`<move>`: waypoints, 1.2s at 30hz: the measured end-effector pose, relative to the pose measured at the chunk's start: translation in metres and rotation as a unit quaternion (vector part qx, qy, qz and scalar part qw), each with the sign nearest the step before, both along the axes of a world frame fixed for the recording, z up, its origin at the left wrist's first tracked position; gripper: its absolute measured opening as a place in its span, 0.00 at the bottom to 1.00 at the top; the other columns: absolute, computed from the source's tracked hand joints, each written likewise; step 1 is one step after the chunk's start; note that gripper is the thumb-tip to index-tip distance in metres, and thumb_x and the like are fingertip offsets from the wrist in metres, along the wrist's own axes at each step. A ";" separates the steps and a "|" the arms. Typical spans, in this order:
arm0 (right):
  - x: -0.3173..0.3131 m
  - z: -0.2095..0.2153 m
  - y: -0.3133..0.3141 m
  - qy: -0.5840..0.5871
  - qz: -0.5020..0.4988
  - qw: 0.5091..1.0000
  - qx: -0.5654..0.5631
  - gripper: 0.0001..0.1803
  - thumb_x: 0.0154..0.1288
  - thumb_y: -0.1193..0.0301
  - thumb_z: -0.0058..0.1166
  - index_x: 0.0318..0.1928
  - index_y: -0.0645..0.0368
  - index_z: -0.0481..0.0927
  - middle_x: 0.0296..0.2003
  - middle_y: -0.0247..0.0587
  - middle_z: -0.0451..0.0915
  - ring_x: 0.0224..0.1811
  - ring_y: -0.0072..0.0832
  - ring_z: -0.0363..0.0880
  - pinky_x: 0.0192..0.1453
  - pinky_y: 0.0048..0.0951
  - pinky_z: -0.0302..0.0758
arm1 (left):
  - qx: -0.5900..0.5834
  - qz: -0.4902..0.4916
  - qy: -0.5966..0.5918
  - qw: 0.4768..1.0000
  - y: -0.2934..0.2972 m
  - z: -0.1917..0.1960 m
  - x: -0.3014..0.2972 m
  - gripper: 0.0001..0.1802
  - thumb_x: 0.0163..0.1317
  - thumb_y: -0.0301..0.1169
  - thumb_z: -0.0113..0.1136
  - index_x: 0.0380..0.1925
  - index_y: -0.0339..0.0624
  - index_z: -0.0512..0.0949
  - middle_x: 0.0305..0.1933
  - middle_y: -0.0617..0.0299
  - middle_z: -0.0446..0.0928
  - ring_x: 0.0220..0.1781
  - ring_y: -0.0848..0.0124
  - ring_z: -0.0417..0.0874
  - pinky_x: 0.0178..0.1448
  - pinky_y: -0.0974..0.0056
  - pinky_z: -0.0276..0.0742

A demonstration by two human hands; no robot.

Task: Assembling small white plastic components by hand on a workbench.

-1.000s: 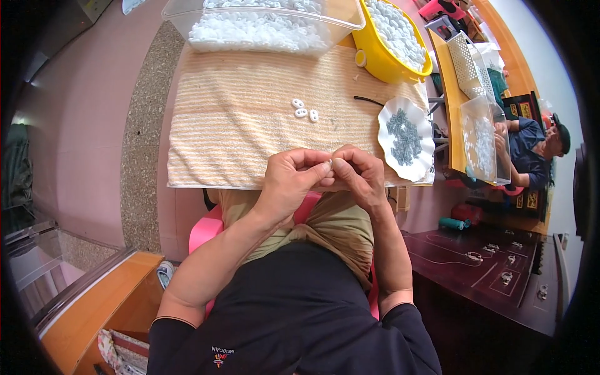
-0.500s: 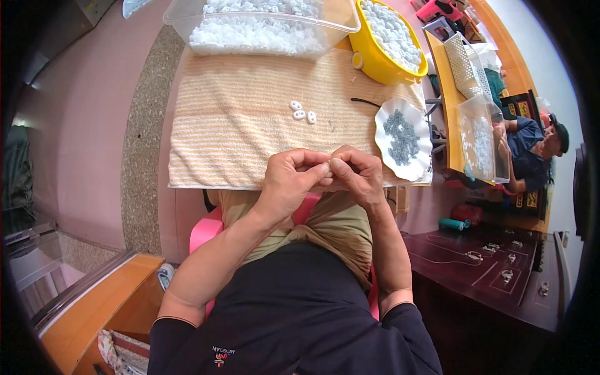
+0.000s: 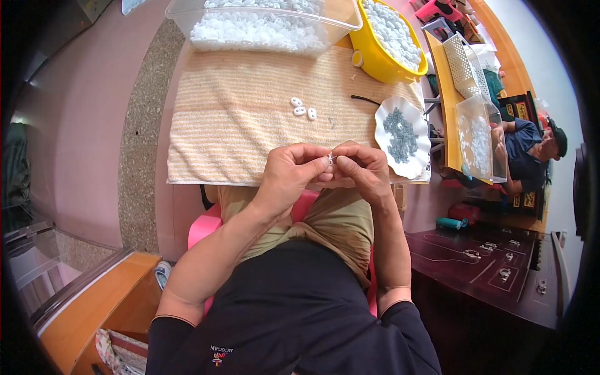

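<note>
Over the near edge of the table, my left hand (image 3: 287, 172) and my right hand (image 3: 369, 172) meet fingertip to fingertip. Both are closed in a pinch on one small whitish piece (image 3: 331, 159), too small and too covered by fingers to name. Beyond them lie white oval pieces (image 3: 300, 111) with two holes each, three in a tight group. To the right of my right hand stands a white wavy-rimmed plate (image 3: 412, 170) bearing many small grey translucent parts (image 3: 400, 134).
A striped towel (image 3: 237, 125) covers the table. At its far side stand a clear bin (image 3: 340, 19) and a yellow tub (image 3: 375, 65), both full of white pieces. A thin black strip (image 3: 364, 99) lies by the plate. On the right, a person (image 3: 528, 147) sits at another table.
My fingertips have drawn slightly apart, and the whitish piece now shows between them. The right hand has shifted a little to the right.
</note>
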State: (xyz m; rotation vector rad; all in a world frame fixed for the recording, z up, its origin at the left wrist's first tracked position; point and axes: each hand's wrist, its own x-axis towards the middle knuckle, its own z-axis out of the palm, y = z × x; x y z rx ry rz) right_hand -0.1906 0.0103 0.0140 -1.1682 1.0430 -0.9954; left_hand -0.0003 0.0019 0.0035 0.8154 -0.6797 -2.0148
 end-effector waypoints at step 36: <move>-0.005 -0.005 -0.004 0.016 -0.016 0.999 -0.032 0.07 0.62 0.81 0.57 0.41 0.69 0.81 0.37 0.36 0.79 0.34 0.19 0.79 0.39 0.19 0.78 | -0.031 0.019 -0.025 0.999 -0.002 0.002 0.001 0.10 0.61 0.23 0.61 0.42 0.31 0.78 0.35 0.58 0.81 0.33 0.76 0.82 0.41 0.72 0.82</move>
